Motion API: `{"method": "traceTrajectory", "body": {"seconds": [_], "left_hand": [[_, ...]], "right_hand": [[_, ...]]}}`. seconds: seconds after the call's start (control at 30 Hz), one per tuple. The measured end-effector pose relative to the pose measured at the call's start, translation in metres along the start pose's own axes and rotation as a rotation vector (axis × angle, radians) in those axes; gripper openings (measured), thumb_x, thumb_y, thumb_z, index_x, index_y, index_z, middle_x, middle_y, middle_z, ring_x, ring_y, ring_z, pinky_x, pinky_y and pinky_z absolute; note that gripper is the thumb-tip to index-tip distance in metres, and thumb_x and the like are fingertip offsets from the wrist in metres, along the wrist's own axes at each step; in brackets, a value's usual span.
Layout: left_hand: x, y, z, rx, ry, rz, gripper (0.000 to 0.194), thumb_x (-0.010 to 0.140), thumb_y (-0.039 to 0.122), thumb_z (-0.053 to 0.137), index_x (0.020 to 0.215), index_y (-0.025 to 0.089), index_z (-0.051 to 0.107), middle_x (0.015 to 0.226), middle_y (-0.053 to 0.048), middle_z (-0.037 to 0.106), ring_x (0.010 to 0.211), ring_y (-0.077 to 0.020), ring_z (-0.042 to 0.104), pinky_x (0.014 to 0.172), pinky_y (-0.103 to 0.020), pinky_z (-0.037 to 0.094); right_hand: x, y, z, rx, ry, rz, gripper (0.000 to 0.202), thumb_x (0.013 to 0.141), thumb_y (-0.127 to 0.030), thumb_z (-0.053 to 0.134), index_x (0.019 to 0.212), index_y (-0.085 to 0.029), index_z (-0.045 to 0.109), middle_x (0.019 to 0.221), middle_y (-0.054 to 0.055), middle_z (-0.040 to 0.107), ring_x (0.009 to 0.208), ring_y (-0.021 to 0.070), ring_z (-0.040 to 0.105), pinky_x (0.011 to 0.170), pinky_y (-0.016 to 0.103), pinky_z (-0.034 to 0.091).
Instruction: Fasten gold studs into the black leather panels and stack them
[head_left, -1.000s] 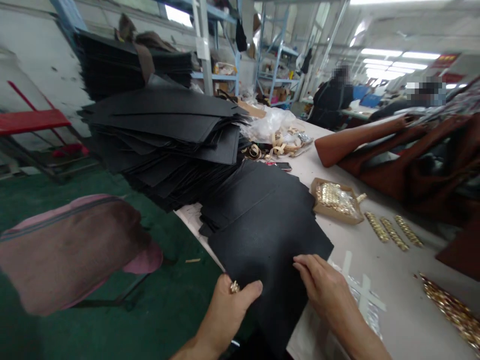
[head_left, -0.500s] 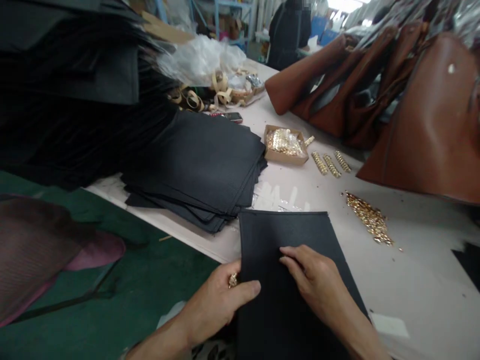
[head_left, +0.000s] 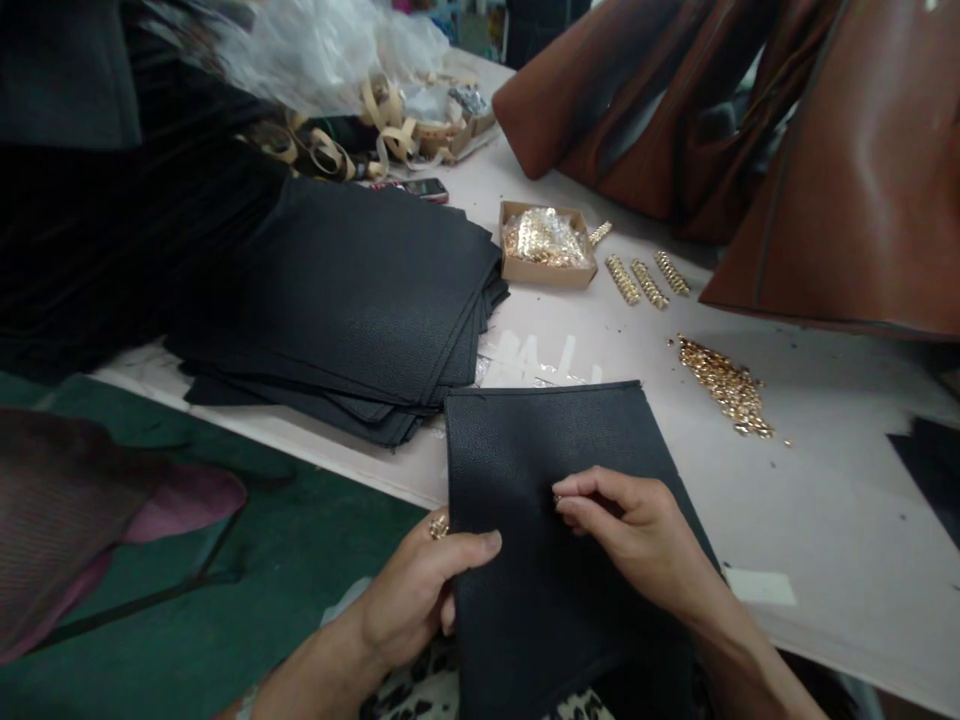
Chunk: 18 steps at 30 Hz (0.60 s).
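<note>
Black panel (head_left: 517, 440) sliding clear of the dark pile

Since the first frame, the panel is coming away from the pile (head_left: 360, 290) and squaring up toward the wearer, so its upper face is now lying open between both hands. It is looking flat, matte and finely grained, with a straight far edge, and is overhanging the worktable's (head_left: 847, 500) front edge. The left hand (head_left: 412, 590) is gripping its left side, thumb on top; the right hand (head_left: 652, 530) is pinching a tiny piece (head_left: 557, 498) over the middle, whether touching the panel one cannot tell. Beyond, loose gold pieces (head_left: 727, 390), gold strips (head_left: 622, 280) and a cardboard box (head_left: 547, 273) are lying before brown bags (head_left: 847, 200) toward the far edge.
</note>
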<state>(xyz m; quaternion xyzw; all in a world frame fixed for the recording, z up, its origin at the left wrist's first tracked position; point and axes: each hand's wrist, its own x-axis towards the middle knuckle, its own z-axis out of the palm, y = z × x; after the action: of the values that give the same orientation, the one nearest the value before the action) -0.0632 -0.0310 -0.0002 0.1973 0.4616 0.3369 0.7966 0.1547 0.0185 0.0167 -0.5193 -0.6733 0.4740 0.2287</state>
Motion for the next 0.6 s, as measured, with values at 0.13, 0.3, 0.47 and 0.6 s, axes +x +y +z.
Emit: {"method": "traceTrajectory", "body": {"seconds": [0.13,0.3,0.47,0.6], "left_hand": [[0.002,0.001,-0.001,-0.01,-0.011,-0.028,0.041,0.068,0.046,0.074,0.051,0.016,0.052,0.035,0.007,0.037,0.029,-0.0034,0.024,0.032,-0.018,0.013],[0.003,-0.002,-0.005,-0.014,-0.03,-0.041,0.039,0.068,0.045,0.074,0.053,0.015,0.054,0.037,0.006,0.039,0.029,-0.0034,0.026,0.032,-0.018,0.014],[0.005,-0.007,-0.009,0.002,-0.042,-0.052,0.033,0.072,0.042,0.072,0.061,0.014,0.059,0.041,0.006,0.043,0.031,-0.0033,0.028,0.032,-0.017,0.018],[0.006,-0.008,-0.009,0.027,-0.06,-0.039,0.034,0.073,0.042,0.068,0.056,0.016,0.054,0.038,0.007,0.038,0.03,-0.0036,0.026,0.032,-0.017,0.016]], "right_hand": [[-0.002,-0.004,0.003,0.202,-0.114,0.179,0.011,0.089,-0.024,0.062,0.089,-0.021,0.072,0.073,-0.002,0.068,0.066,0.0103,0.064,0.063,0.021,0.051],[0.003,-0.01,0.005,0.111,-0.129,0.189,0.011,0.088,-0.022,0.063,0.087,-0.022,0.074,0.081,-0.001,0.065,0.065,0.0092,0.062,0.059,0.021,0.05],[0.006,-0.013,0.005,0.099,-0.161,0.223,0.01,0.087,-0.024,0.063,0.086,-0.021,0.073,0.084,-0.001,0.063,0.064,0.0096,0.06,0.055,0.022,0.049],[0.009,-0.015,0.003,0.131,-0.199,0.289,0.007,0.086,-0.024,0.065,0.084,-0.02,0.07,0.075,-0.002,0.064,0.06,0.0091,0.058,0.055,0.021,0.048]]}}
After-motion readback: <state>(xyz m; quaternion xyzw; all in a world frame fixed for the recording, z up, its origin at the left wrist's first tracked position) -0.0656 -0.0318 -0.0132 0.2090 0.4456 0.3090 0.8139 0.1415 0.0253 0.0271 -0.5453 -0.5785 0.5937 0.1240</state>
